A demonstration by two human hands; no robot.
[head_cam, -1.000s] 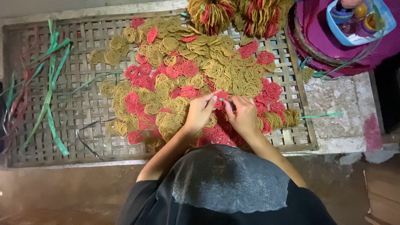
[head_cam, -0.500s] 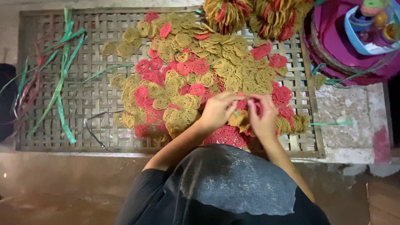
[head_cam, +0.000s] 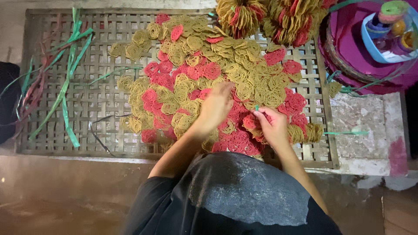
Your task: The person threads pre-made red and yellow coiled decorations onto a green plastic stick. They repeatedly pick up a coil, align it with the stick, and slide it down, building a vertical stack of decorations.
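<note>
**weaver_fan:** Since half a second back the two hands have split up. They were bunched together over one pink disc, now the left hand (head_cam: 216, 105) has slid out onto the pile while the right hand (head_cam: 271, 126) sits lower and to the side.

**dryrack_dan:** What are they actually on?

**weaver_fan:** That big heap of round lacy noodle discs, tan and pink (head_cam: 209, 74), spread over the flat woven bamboo drying tray (head_cam: 104, 104). Left hand is laid palm-down on the discs near the middle of the heap, fingers loosely curled, can't tell if it's got one pinched. Right hand is pinching the end of a thin green plastic strip (head_cam: 257, 107) between thumb and fingers, with a pink disc right under it at the near edge of the heap.

**dryrack_dan:** And around that?

**weaver_fan:** Two tied bundles of stacked tan and pink discs (head_cam: 270, 17) at the far edge of the tray. Loose green and red plastic strips (head_cam: 65, 82) lie on the tray's far left, well apart from the heap. Off to the right there's a round magenta basket (head_cam: 348, 65) with a light blue plastic tub (head_cam: 374, 41) in it, and another green strip (head_cam: 344, 132) on the concrete ledge (head_cam: 365, 130).
</note>
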